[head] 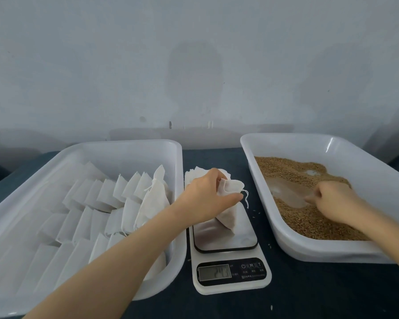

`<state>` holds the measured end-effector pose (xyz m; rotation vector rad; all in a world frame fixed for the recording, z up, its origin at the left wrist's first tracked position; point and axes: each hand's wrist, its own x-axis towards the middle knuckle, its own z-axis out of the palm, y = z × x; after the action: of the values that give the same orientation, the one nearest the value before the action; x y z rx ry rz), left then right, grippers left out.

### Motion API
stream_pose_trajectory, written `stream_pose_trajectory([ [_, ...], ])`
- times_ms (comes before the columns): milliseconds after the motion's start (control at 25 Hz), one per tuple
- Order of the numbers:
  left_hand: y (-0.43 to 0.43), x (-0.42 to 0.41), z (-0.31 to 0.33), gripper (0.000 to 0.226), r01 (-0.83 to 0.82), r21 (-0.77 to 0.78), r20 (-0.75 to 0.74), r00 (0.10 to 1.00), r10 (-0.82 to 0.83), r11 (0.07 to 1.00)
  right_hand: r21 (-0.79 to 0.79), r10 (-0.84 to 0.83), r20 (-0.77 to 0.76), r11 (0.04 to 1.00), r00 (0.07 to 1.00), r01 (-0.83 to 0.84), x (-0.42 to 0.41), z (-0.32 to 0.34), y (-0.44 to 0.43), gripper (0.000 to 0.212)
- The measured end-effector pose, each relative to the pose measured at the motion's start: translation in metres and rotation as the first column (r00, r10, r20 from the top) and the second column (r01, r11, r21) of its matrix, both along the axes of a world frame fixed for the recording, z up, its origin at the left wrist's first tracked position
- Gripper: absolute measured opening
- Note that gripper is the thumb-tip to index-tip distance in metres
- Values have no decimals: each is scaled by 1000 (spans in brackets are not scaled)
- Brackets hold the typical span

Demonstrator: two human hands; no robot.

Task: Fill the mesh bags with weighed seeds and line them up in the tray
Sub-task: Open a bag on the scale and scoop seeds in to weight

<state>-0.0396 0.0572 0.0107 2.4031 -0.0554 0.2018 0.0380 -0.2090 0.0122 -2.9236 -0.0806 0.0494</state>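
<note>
A white mesh bag (228, 212) stands on the steel platform of a digital scale (230, 270). My left hand (207, 194) grips the bag's open top and holds it up. In the right tray (364, 157), brown seeds (293, 171) lie in a heap with a bare patch scooped out. My right hand (332, 199) reaches into those seeds with curled fingers; whether it holds any seeds cannot be told. The left tray (124, 148) holds several white bags (115, 203) lined up in overlapping rows.
A small pile of empty white bags (194, 174) lies behind the scale, between the two trays. A few loose seeds (258, 212) dot the dark tabletop beside the scale. A pale wall rises right behind the table.
</note>
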Motion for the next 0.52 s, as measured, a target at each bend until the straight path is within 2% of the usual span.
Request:
stream_pose_trajectory([
  [160, 0, 1, 1, 45, -4, -9, -6, 1000, 4, 1000, -183, -36, -86, 983, 996, 19, 3, 3, 2, 38],
  [240, -1, 0, 1, 44, -6, -8, -8, 1000, 6, 1000, -255, 22, 56, 967, 998, -7, 1, 6, 8, 32],
  [280, -1, -1, 2, 44, -6, -10, -12, 1000, 6, 1000, -201, 77, 176, 979, 981, -41, -4, 8, 14, 29],
  [320, -1, -1, 2, 44, -7, -13, -12, 1000, 7, 1000, -74, 141, 281, 989, 949, -125, -10, 11, 22, 32],
  [360, -1, -1, 2, 44, -8, -17, -10, 1000, 8, 1000, 90, 223, 337, 960, 915, -267, -18, 16, 33, 36],
  [400, 0, -1, 2, 44, -9, -18, -10, 1000, 9, 1000, 212, 323, 345, 888, 881, -408, -29, 22, 45, 37],
  [440, 0, 0, 2, 44, -10, -19, -12, 1000, 9, 1000, 268, 431, 307, 816, 848, -512, -40, 27, 56, 37],
  [520, -1, 0, 3, 45, -2, -37, -14, 1000, 1, 999, 213, 580, 194, 762, 791, -611, -52, 27, 77, 38],
])
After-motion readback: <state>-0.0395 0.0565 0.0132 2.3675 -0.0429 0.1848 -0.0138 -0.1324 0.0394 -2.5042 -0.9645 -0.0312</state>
